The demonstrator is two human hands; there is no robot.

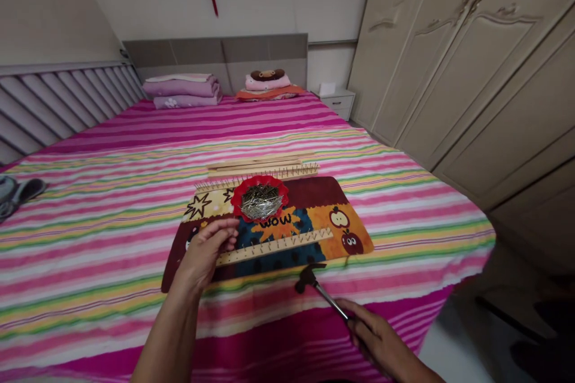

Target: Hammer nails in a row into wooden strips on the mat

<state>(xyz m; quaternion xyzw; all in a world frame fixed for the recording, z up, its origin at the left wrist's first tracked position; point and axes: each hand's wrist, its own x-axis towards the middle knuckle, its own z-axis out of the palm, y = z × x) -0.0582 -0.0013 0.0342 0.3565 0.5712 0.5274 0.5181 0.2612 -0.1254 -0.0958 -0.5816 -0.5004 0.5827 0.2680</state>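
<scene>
My right hand grips the handle of a claw hammer, its dark head over the near edge of the mat. My left hand hovers by the left end of a wooden strip, fingers curled together; whatever they may pinch is too small to make out. Several nails stand upright along this strip, while bare holes show near its left end. Just beyond the hand, a red scalloped bowl holds a heap of loose nails. Strip and bowl rest on a printed mat.
Behind the bowl lie another strip with upright nails and plain wooden strips. All this is on a bed with a striped sheet. Folded bedding sits by the headboard. A wardrobe stands at right.
</scene>
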